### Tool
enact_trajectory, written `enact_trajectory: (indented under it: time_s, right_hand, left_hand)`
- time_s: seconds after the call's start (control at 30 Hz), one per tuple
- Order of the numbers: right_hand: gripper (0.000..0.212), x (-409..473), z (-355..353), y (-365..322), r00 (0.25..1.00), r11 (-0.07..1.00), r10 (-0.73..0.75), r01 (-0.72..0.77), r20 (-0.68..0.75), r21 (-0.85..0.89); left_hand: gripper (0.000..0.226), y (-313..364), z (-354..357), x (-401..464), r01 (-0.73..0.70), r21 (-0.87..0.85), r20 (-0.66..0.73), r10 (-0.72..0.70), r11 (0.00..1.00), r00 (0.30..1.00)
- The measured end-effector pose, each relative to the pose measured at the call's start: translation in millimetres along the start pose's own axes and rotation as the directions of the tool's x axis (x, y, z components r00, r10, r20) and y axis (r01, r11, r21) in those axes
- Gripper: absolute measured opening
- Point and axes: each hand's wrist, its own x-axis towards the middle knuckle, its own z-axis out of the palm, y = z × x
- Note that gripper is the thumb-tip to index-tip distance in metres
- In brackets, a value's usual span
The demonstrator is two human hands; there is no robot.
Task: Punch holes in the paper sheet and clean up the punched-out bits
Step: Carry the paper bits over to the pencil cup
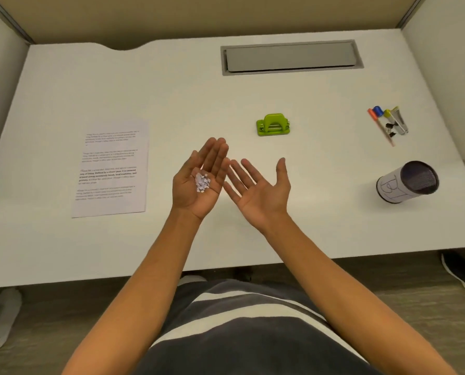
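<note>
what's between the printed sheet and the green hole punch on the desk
In the head view, only the raised left hand, cupping paper bits, crosses between printed sheet and green hole punch; the desk there looks bare.

A small heap of pale lilac-white punched paper dots [203, 182] contrasts with the lime-green plastic hole punch [273, 124]. The white paper sheet [111, 169] carries black printed text. The cylindrical mesh bin [408, 182] is black, wrapped in white paper.
</note>
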Motion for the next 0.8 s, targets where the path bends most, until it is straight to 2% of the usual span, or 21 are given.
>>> enact_trajectory:
  time_s: [0.07,0.17,0.3,0.43,0.57,0.67,0.73,0.8]
  right_hand:
    - [0.08,-7,13,-3,0.999,0.999,-0.003,0.002,0.033,0.04]
    - [0.081,-16,26,-7,0.996,0.993,-0.048,0.04,0.069,0.107]
    - [0.089,-25,32,-16,0.985,0.972,-0.123,0.094,0.123,0.217]
    - [0.092,-36,35,-23,0.963,0.939,-0.182,0.11,0.2,0.325]
    - [0.088,-43,31,-30,0.932,0.904,-0.249,0.126,0.264,0.409]
    - [0.084,-52,28,-35,0.87,0.84,-0.322,0.08,0.373,0.537]
    - [0.085,-57,25,-40,0.864,0.809,-0.339,0.065,0.372,0.584]
    - [0.087,-62,20,-49,0.88,0.825,-0.335,0.1,0.338,0.557]
  left_hand:
    - [0.054,-17,17,3,0.018,0.006,0.063,-0.019,1.0,0.998]
    - [0.078,-36,43,7,0.032,0.034,0.067,-0.034,0.999,0.997]
    - [0.093,-54,68,9,-0.013,0.267,0.044,0.001,0.964,0.999]
    - [0.087,-71,86,2,-0.076,0.528,0.119,0.016,0.846,0.993]
    - [0.077,-83,95,1,-0.078,0.561,0.162,-0.016,0.824,0.987]
    - [0.064,-96,98,3,-0.095,0.604,0.211,-0.044,0.792,0.977]
    - [0.057,-108,100,1,-0.125,0.628,0.251,-0.047,0.768,0.967]
    - [0.052,-120,101,1,-0.187,0.686,0.287,-0.025,0.704,0.958]
